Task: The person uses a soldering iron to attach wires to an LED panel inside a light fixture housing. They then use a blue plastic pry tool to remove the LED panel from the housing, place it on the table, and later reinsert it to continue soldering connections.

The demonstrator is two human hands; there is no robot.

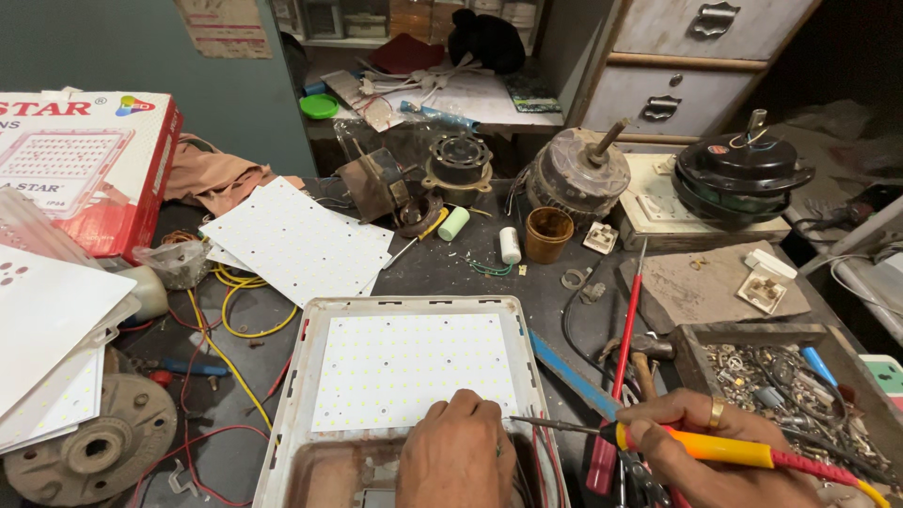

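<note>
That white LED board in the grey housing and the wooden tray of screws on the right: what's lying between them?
In the head view, between the LED board and the tray of screws lie a blue strip, a red-handled screwdriver and a hammer.

The soldering iron [724,448] has a glossy yellow plastic handle and a thin metal tip. The LED panel [414,367] looks matt white, set in a pale, scuffed metal housing [293,395]. The bench [527,282] is dark, grimy and rough. The motor [576,174] beyond is dull, rusty metal.
</note>
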